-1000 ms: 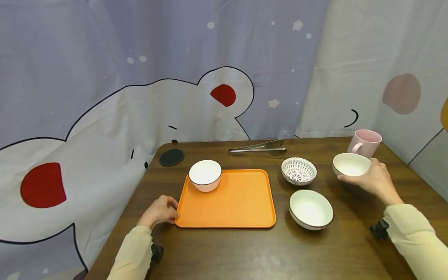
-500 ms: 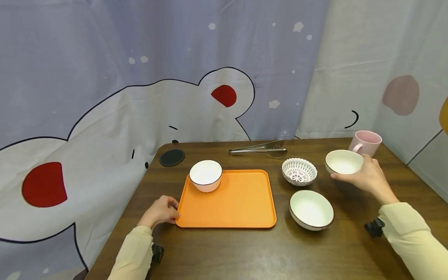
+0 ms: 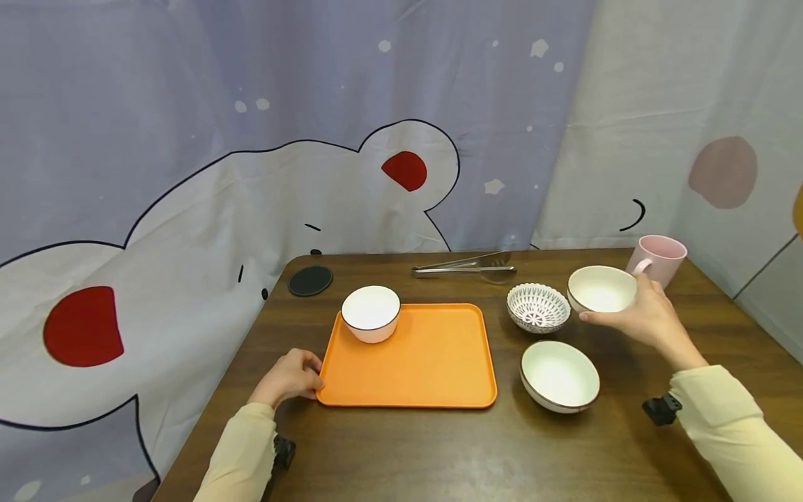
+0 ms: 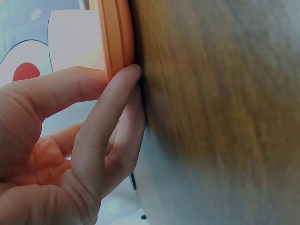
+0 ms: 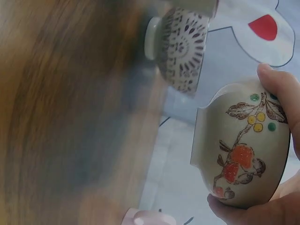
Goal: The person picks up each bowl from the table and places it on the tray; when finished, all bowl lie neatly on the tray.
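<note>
Your right hand (image 3: pixel 646 317) grips a cream bowl (image 3: pixel 601 288), thumb along its near side and fingers curled round the far side. The bowl hangs clear of the wooden table (image 3: pixel 439 446), just right of the patterned bowl (image 3: pixel 538 307) and just in front of the pink mug (image 3: pixel 659 259). In the right wrist view the held bowl (image 5: pixel 243 150) shows a painted outer wall with red fruit, yellow berries and brown leaves; your fingertips (image 5: pixel 274 82) press its rim side and the heel of your hand cups it from below. The patterned bowl (image 5: pixel 180 47) stands on its foot on the table close by, apart from the held one.

Your left hand (image 3: pixel 290 376) holds the near left corner of the orange tray (image 3: pixel 414 362). In the left wrist view your fingers (image 4: pixel 110 112) are curled against the tray's edge (image 4: pixel 115 37), thumb above, fingers at the underside where rim meets table.

On the tray, at its far left corner, sits a white bowl with a dark rim (image 3: pixel 371 313). A second dark-rimmed bowl (image 3: pixel 559 375) rests on the table right of the tray, in front of the patterned bowl. Metal tongs (image 3: pixel 464 265) lie at the far edge, and a black coaster (image 3: pixel 310 280) lies at the far left corner.
</note>
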`<state>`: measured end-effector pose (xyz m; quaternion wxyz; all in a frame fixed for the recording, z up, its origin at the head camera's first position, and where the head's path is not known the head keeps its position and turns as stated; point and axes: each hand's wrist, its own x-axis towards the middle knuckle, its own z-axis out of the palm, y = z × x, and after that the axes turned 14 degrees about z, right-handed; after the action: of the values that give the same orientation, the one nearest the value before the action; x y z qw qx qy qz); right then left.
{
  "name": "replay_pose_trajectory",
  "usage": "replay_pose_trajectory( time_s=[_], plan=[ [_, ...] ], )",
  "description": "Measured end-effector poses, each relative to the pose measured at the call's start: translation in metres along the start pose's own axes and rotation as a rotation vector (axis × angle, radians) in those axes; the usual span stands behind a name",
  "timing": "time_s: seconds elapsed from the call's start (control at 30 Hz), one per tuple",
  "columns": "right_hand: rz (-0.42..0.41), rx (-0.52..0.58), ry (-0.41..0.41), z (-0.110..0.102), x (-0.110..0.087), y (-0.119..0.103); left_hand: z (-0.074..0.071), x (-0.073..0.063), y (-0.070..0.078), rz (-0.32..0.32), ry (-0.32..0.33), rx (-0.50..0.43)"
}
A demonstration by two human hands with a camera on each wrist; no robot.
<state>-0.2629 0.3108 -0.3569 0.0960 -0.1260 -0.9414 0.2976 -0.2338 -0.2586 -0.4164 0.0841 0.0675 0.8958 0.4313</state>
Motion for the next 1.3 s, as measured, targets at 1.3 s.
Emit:
replay_pose_trajectory(
  time_s=[1.3],
  plan=[
    [-0.083, 0.032, -0.085, 0.019, -0.029, -0.063, 0.0, 0.002, 0.0, -0.005, 0.0, 0.01]
  ],
)
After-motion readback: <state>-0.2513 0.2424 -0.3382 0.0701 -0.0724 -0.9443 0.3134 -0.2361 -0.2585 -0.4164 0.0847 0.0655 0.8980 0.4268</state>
